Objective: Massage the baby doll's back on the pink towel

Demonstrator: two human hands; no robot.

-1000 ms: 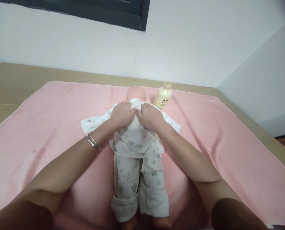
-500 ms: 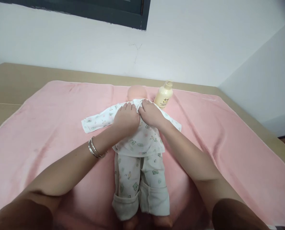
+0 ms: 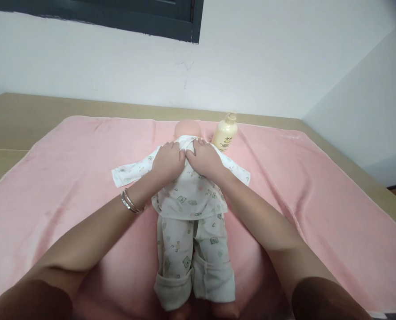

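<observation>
A baby doll's bald head (image 3: 187, 128) shows at the far end of its body, which lies on its back in a white print shirt (image 3: 191, 200) and matching trousers (image 3: 178, 249) with rolled cuffs. My left hand (image 3: 169, 161) is closed on the shirt's upper front, below the collar on the left. Beside it, my right hand (image 3: 205, 159) grips the cloth on the right of the collar. The thumbs nearly meet at the middle; the fingertips are partly hidden in the fabric. Both sleeves spread out sideways.
A pale yellow pump bottle (image 3: 225, 132) stands right of the doll's head. Beneath everything spreads a pink blanket (image 3: 94, 151) with some creases, over a wooden table (image 3: 44, 106). A white wall (image 3: 251, 58) rises behind, with a dark frame (image 3: 171, 26) above.
My hands have drawn slightly apart at the collar, the left one shifting a little left. More of the neckline shows between them. The whole view has shifted slightly.
</observation>
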